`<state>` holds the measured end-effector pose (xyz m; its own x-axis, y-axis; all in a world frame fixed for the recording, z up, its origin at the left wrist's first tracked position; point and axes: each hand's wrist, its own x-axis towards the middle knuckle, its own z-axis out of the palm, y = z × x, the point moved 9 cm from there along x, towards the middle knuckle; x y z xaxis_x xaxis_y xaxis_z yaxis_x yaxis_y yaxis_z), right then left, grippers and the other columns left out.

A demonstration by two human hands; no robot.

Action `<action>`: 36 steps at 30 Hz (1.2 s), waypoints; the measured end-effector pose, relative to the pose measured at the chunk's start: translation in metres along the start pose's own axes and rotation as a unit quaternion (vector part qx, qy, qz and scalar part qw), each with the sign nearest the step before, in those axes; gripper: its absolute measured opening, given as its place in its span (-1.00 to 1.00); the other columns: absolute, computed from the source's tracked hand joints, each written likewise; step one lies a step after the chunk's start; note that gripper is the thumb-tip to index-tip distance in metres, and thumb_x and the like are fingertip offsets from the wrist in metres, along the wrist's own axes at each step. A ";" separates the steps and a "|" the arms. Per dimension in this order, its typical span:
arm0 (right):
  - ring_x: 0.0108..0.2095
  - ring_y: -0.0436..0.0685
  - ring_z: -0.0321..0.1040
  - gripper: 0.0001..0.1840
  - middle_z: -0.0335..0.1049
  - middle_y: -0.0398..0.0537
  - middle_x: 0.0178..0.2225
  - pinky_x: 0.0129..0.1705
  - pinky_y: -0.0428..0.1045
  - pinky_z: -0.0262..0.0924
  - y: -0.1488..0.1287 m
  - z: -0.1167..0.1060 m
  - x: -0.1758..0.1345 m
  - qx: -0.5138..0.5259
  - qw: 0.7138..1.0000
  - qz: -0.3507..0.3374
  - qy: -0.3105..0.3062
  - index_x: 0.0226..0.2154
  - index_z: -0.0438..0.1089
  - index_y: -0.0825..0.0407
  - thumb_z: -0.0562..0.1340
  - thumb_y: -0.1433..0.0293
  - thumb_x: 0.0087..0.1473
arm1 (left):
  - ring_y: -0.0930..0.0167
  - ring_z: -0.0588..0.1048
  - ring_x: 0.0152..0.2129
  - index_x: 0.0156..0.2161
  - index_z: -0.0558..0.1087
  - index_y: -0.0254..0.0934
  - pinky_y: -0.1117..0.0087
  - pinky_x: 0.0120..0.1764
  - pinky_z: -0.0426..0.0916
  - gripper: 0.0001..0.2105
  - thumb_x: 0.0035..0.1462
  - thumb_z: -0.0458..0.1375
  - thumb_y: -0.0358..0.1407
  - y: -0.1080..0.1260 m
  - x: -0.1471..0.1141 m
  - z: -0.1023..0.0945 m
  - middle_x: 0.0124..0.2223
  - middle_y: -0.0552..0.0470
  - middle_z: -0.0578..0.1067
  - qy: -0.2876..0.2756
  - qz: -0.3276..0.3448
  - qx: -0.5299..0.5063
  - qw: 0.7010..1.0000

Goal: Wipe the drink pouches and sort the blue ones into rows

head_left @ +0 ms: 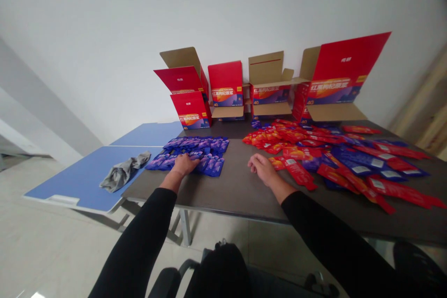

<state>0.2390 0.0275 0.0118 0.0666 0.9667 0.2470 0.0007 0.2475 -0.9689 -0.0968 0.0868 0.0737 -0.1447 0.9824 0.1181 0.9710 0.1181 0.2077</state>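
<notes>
On the left part of the dark table, blue-purple sachets (213, 165) lie side by side in two overlapping rows. My left hand (186, 164) rests on the front row with its fingers curled down over a blue sachet (196, 154); the fingertips are partly hidden. Apart from it, my right hand (262, 168) hovers just over the table, its fingers bent inward in a loose fist, and nothing shows in them. Right beside that hand is a red sachet (299, 173), at the near-left edge of a loose pile of red sachets (279, 136) and blue sachets (363, 160).
Along the wall stand open red cartons: a left carton (193, 111), a second carton (226, 88), a third carton (270, 95) and a right carton (331, 91). A grey cloth (122, 173) lies on the lower blue table (84, 172) to the left. The dark table's front edge (230, 214) is near me.
</notes>
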 end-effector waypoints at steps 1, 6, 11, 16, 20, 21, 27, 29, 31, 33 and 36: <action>-0.59 -0.01 0.23 -0.69 0.36 -0.18 -0.54 -0.50 -0.07 0.10 0.000 0.000 0.000 0.000 1.000 0.000 0.000 -0.52 0.30 -0.01 0.17 0.12 0.05 | 0.01 0.39 0.08 -0.07 0.54 -0.31 0.22 0.05 0.26 -0.50 0.03 0.17 0.05 -0.001 0.001 0.002 -0.02 -0.30 0.54 -0.010 -0.004 0.013 1.000; -0.59 -0.01 0.23 -0.67 0.35 -0.19 -0.56 -0.50 -0.07 0.10 -0.003 0.001 -0.001 -0.005 1.000 -0.001 -0.001 -0.52 0.30 -0.01 0.16 0.09 0.06 | 0.03 0.38 0.12 0.00 0.51 -0.28 0.17 0.06 0.26 -0.47 0.10 0.07 0.08 -0.004 0.008 0.014 0.07 -0.32 0.49 -0.046 -0.019 0.082 0.995; -0.58 0.00 0.23 -0.67 0.33 -0.19 -0.57 -0.48 -0.06 0.11 0.000 0.001 0.000 -0.013 1.000 0.000 -0.004 -0.52 0.29 -0.02 0.15 0.10 0.08 | -0.03 0.33 0.16 0.14 0.42 -0.34 0.10 0.08 0.23 -0.33 0.08 0.05 0.12 -0.010 0.013 0.023 0.16 -0.40 0.41 -0.047 -0.038 0.092 0.994; -0.58 0.00 0.22 -0.67 0.33 -0.19 -0.57 -0.47 -0.06 0.10 0.005 0.001 0.002 -0.025 1.000 -0.006 -0.012 -0.51 0.29 -0.02 0.12 0.11 0.11 | -0.07 0.28 0.19 0.22 0.33 -0.37 0.05 0.08 0.24 -0.28 0.11 0.04 0.12 -0.011 0.009 0.025 0.23 -0.42 0.33 -0.065 -0.059 0.079 0.993; -0.58 0.01 0.21 -0.68 0.29 -0.21 -0.60 -0.47 -0.06 0.10 0.007 0.001 0.003 -0.031 0.999 -0.011 -0.018 -0.51 0.29 -0.02 0.12 0.12 0.13 | -0.10 0.28 0.18 0.19 0.37 -0.38 0.00 0.08 0.23 -0.32 0.13 0.05 0.11 -0.008 0.007 0.023 0.22 -0.43 0.34 -0.069 -0.057 0.059 0.994; -0.58 0.01 0.21 -0.68 0.29 -0.21 -0.60 -0.46 -0.06 0.09 0.006 0.001 0.003 -0.031 0.999 -0.012 -0.017 -0.51 0.29 -0.02 0.12 0.13 0.13 | -0.11 0.27 0.18 0.18 0.38 -0.38 -0.03 0.08 0.22 -0.33 0.13 0.05 0.10 -0.008 0.005 0.021 0.22 -0.43 0.33 -0.064 -0.059 0.054 0.995; -0.57 -0.01 0.21 -0.69 0.32 -0.21 -0.57 -0.47 -0.07 0.09 0.001 0.001 0.000 -0.030 0.999 -0.008 -0.013 -0.51 0.28 -0.02 0.13 0.14 0.12 | -0.03 0.32 0.10 0.05 0.44 -0.31 0.03 0.03 0.23 -0.58 0.18 0.06 -0.11 0.027 -0.019 -0.013 0.12 -0.34 0.40 0.093 -0.001 -0.007 0.996; -0.58 -0.01 0.20 -0.70 0.31 -0.21 -0.57 -0.47 -0.07 0.08 0.000 0.000 0.000 -0.026 1.000 -0.011 -0.009 -0.51 0.28 -0.01 0.13 0.14 0.12 | 0.11 0.40 -0.03 -0.13 0.47 -0.30 0.17 -0.02 0.25 -0.74 0.18 0.06 -0.19 0.061 -0.037 -0.016 -0.05 -0.25 0.47 0.136 0.069 -0.062 0.986; -0.59 -0.02 0.19 -0.70 0.30 -0.22 -0.57 -0.48 -0.07 0.06 -0.001 -0.001 0.000 -0.023 1.000 -0.016 -0.004 -0.52 0.27 -0.01 0.14 0.15 0.11 | 0.27 0.43 -0.25 -0.34 0.40 -0.27 0.31 -0.15 0.25 -0.87 0.16 0.07 -0.27 0.099 -0.057 -0.001 -0.28 -0.12 0.47 0.113 0.137 -0.149 0.973; -0.60 -0.02 0.17 -0.70 0.27 -0.23 -0.59 -0.49 -0.07 0.05 -0.003 -0.003 0.000 -0.025 0.999 -0.024 0.002 -0.53 0.26 -0.01 0.14 0.17 0.11 | 0.42 0.34 -0.48 -0.47 0.25 -0.23 0.39 -0.34 0.17 -0.85 0.13 0.06 -0.34 0.136 -0.074 0.028 -0.48 0.05 0.36 0.033 0.166 -0.262 0.950; -0.62 -0.02 0.14 -0.72 0.21 -0.26 -0.64 -0.51 -0.07 0.03 -0.005 -0.007 -0.001 -0.033 0.999 -0.033 0.016 -0.55 0.24 -0.02 0.14 0.20 0.09 | 0.50 0.17 -0.58 -0.54 0.09 -0.21 0.43 -0.45 0.05 -0.76 0.09 0.05 -0.39 0.176 -0.091 0.064 -0.58 0.18 0.18 -0.040 0.170 -0.389 0.905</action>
<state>0.2456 0.0254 0.0160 0.0959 0.9455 0.3111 0.0724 0.3051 -0.9496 0.0997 0.0271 0.0376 0.1810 0.9541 0.2387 0.5244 -0.2990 0.7973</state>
